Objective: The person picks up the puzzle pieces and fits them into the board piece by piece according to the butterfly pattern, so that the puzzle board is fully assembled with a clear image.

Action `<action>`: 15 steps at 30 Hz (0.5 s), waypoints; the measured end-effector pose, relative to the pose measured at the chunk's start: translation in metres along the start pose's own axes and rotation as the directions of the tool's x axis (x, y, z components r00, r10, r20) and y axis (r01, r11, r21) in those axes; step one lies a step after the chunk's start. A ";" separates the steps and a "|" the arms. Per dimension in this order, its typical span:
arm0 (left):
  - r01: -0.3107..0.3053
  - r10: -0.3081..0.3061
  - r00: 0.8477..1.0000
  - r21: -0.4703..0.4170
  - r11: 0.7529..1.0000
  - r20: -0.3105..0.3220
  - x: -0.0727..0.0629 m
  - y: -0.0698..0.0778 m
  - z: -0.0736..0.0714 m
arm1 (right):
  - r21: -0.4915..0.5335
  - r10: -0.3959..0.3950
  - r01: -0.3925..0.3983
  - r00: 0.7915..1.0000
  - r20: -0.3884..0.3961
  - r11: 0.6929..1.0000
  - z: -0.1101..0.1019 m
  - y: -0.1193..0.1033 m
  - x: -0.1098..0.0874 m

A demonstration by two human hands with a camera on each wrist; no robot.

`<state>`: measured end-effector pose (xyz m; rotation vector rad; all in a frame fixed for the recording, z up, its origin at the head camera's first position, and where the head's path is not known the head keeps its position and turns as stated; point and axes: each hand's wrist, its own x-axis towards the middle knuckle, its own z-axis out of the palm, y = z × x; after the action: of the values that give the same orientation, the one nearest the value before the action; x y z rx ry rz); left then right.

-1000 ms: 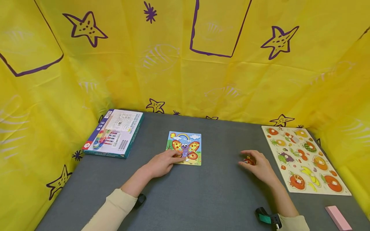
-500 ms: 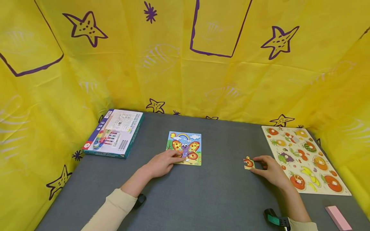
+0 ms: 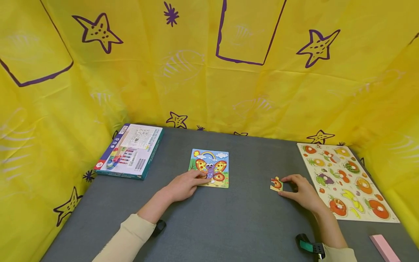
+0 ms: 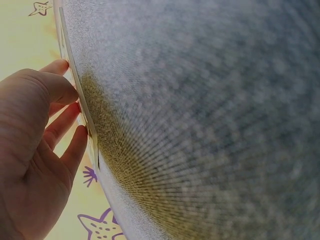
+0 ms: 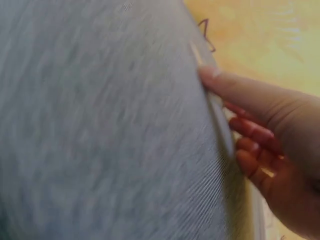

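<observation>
A small butterfly jigsaw puzzle point(image 3: 220, 156) lies on the dark grey table in the head view. My left hand point(image 3: 184, 186) rests on its lower left part with the fingertips and thumb, covering that corner. In the left wrist view the puzzle board point(image 4: 75, 75) is seen edge-on, with the fingers of the left hand point(image 4: 40, 130) touching its face. To the right, my right hand point(image 3: 302, 193) pinches a loose puzzle piece point(image 3: 277, 184) with an orange-red swirl between thumb and index finger. The right wrist view shows this hand point(image 5: 280, 135) low at the table, the piece barely visible.
A wooden fruit peg puzzle point(image 3: 334, 160) lies just right of the right hand. A flat toy box point(image 3: 140, 136) sits at the back left. Near the right front edge is a pink block point(image 3: 383, 247). Yellow printed cloth point(image 3: 203, 91) hangs around the table.
My right hand first covered the puzzle piece, then shifted to pinch its right edge. Since then, hand and piece have slid slightly left. The left hand stays on the puzzle.
</observation>
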<state>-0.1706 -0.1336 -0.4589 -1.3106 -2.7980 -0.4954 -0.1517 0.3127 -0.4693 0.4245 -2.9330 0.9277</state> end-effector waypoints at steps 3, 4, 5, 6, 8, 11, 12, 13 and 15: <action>0.003 -0.003 1.000 -0.003 1.000 0.000 -0.001 0.000 -0.001 | -0.005 -0.010 0.010 1.000 -0.013 1.000 0.001 0.003 0.000; 0.003 -0.003 1.000 -0.004 1.000 0.000 -0.001 0.000 -0.001 | -0.010 -0.015 0.015 1.000 -0.024 1.000 0.002 0.003 0.000; 0.003 -0.003 1.000 -0.003 1.000 0.000 -0.001 0.000 -0.001 | -0.016 -0.022 0.021 0.999 -0.036 1.000 0.002 0.004 0.000; 0.002 -0.002 1.000 -0.001 1.000 -0.002 -0.001 0.000 -0.001 | -0.024 -0.030 0.028 0.998 -0.050 0.999 0.003 0.004 0.000; 0.002 -0.002 1.000 0.000 1.000 0.002 -0.001 0.000 -0.001 | -0.038 -0.042 0.040 0.996 -0.076 0.999 0.004 0.003 -0.001; 0.004 -0.004 1.000 0.000 1.000 0.008 -0.001 0.001 -0.001 | -0.054 -0.070 0.064 0.991 -0.113 0.997 0.007 0.002 -0.002; 0.003 -0.003 1.000 0.002 1.000 0.008 -0.001 0.001 -0.001 | -0.056 -0.077 0.071 0.990 -0.121 0.996 0.007 0.002 -0.002; 0.001 -0.001 1.000 0.004 1.000 0.006 -0.001 0.001 -0.001 | -0.056 -0.084 0.078 0.988 -0.130 0.995 0.008 0.002 -0.002; -0.002 0.002 1.000 0.005 1.000 0.003 0.000 0.001 -0.001 | -0.050 -0.096 0.090 0.985 -0.144 0.995 0.009 0.001 -0.001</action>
<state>-0.1699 -0.1337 -0.4575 -1.3144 -2.7983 -0.4861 -0.1502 0.3084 -0.4778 0.4653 -2.7697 0.8437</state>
